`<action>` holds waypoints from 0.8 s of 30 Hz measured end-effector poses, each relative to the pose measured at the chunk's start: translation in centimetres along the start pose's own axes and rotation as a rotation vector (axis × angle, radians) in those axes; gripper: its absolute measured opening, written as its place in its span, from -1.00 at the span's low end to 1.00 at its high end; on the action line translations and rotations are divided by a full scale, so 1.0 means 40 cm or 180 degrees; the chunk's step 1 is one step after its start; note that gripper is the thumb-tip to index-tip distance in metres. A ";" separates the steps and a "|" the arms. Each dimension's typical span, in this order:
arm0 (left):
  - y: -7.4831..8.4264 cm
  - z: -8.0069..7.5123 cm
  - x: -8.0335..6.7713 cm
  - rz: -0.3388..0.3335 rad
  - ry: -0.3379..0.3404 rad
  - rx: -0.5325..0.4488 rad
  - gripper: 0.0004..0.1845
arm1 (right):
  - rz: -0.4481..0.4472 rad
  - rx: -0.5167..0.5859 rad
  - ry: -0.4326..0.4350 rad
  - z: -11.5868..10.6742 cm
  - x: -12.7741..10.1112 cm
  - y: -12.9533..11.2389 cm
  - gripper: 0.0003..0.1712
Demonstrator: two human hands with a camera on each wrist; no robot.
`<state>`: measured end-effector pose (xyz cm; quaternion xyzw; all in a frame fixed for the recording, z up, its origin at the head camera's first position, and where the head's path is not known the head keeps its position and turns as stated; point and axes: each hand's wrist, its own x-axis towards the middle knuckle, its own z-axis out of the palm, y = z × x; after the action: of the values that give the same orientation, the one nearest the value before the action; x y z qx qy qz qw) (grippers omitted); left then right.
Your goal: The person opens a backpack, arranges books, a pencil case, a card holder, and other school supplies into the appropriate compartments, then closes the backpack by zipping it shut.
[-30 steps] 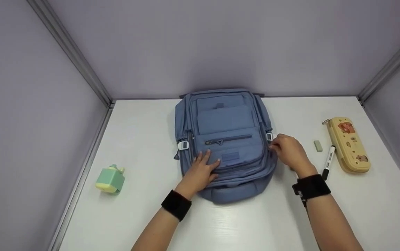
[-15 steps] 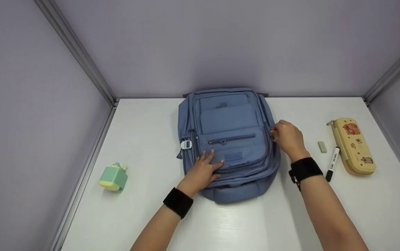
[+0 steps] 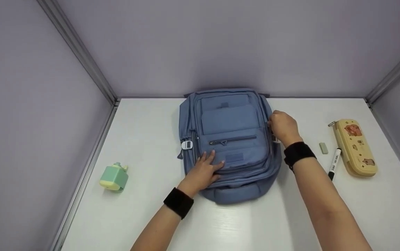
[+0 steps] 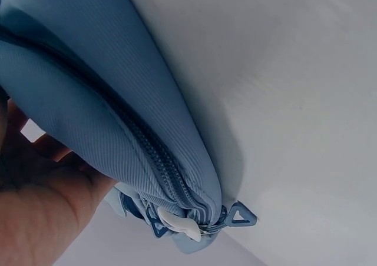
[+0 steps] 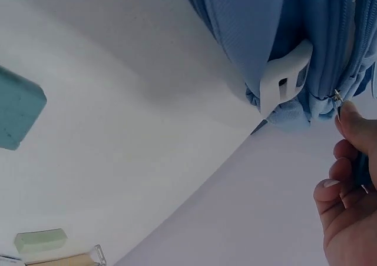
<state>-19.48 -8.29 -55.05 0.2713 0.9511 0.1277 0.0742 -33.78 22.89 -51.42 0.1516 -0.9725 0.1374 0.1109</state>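
A blue backpack (image 3: 229,120) lies front side up on the white table, its top toward the back wall. My left hand (image 3: 201,174) rests spread on the lower left of its front, fingers straight. Under that hand, the left wrist view shows a curved zipper (image 4: 153,148) and a white buckle (image 4: 179,223). At the bag's right side my right hand (image 3: 284,127) has its fingers curled. Its thumb and finger pinch a zipper pull (image 5: 338,101) in the right wrist view, close to a white buckle (image 5: 285,80). The rest of the pull is hidden by the fingers.
On the right lie a yellow pencil case (image 3: 356,148), a black-and-white marker (image 3: 335,163) and a small pale green eraser (image 3: 323,148). A green and yellow box-shaped item (image 3: 114,177) stands on the left. A teal block (image 5: 20,108) shows in the right wrist view. Walls enclose the table.
My right hand has moved up along the backpack's right side, away from its lower position by the buckle. My left hand stays on the bag's front. The view has shifted slightly.
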 end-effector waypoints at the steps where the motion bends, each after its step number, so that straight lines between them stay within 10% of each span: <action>1: 0.000 0.000 0.000 -0.0004 -0.0017 -0.0008 -0.44 | -0.0013 -0.0043 0.0060 0.004 0.003 0.001 -0.84; 9: 0.002 0.004 0.005 0.0003 -0.0065 -0.0028 -0.44 | -0.0022 -0.0338 0.0398 0.026 0.002 -0.001 -0.87; 24: -0.018 0.014 0.003 0.0166 0.0641 0.0887 -0.55 | -0.0628 0.0124 -0.0326 0.039 -0.075 -0.098 -0.50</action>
<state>-19.82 -8.71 -55.79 0.2893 0.9549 0.0231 -0.0631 -30.00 19.62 -52.75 0.2556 -0.9544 0.1368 0.0710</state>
